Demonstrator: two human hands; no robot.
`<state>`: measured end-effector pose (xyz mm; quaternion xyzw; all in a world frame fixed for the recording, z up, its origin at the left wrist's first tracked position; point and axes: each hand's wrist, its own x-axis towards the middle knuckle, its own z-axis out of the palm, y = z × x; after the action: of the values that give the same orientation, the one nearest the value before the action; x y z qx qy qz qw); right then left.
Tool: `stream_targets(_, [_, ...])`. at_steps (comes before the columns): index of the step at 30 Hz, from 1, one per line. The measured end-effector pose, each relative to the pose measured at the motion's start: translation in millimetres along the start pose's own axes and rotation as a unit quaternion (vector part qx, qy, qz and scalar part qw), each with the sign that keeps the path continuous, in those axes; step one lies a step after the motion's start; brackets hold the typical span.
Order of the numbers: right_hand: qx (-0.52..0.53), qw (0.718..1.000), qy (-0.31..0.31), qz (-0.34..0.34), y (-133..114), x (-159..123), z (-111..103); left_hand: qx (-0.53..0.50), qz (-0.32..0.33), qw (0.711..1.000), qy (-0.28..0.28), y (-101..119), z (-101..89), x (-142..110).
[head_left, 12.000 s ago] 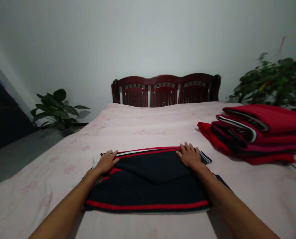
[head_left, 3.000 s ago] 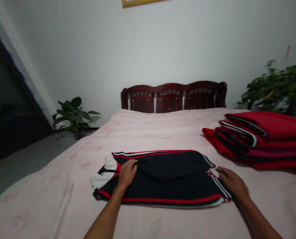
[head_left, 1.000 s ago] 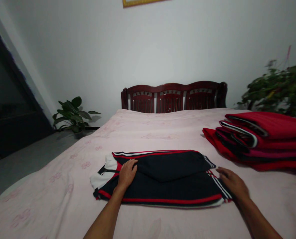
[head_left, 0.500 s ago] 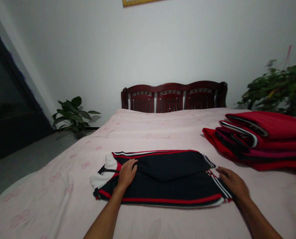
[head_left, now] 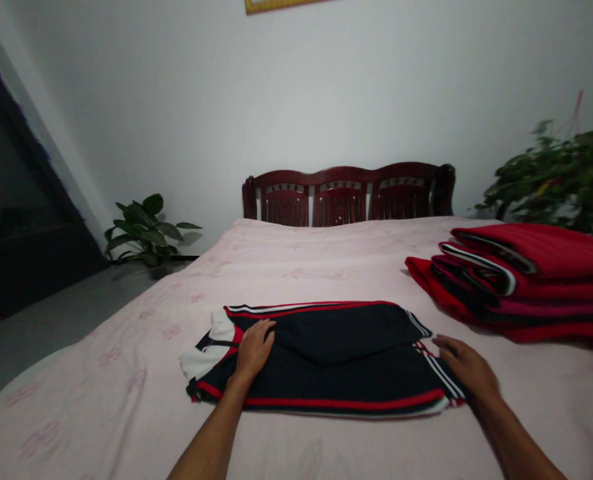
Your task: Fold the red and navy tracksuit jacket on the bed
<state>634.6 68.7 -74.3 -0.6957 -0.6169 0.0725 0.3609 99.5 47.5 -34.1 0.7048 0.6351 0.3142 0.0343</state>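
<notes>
A folded dark navy garment (head_left: 336, 360) with red and white stripes lies on the pink bedsheet (head_left: 296, 267) in front of me. My left hand (head_left: 254, 348) rests flat on its left part, fingers stretched out, next to a white collar piece. My right hand (head_left: 464, 368) lies at the garment's right edge on the striped hem, fingers extended and low against the cloth; whether any fabric is pinched under them is hidden.
A stack of folded red garments (head_left: 516, 280) sits at the right side of the bed. A dark wooden headboard (head_left: 349, 195) stands at the far end. Potted plants stand at the left (head_left: 144, 230) and right (head_left: 556, 177). Grey floor lies to the left.
Twelve seconds ago both hands pressed the garment's far edge; since then the left hand moved onto the left part and the right to the right hem. Over the last second nothing has visibly moved.
</notes>
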Motion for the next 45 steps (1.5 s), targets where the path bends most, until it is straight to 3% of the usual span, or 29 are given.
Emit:
stream_targets(23, [0.017, 1.0, -0.012, -0.005, -7.7, -2.2, -4.8, -0.008, -0.001, 1.0, 0.0, -1.8, 1.7, 1.0])
stream_targets(36, [0.01, 1.0, 0.007, -0.01, 2.2, -1.5, 0.0, -0.008, -0.004, 1.0, 0.002, -0.6, 1.2, 0.5])
stream_targets(45, [0.009, 1.0, -0.002, -0.001, -6.7, -2.2, -3.7, -0.007, -0.006, 1.0, -0.001, -0.1, 0.1, -0.1])
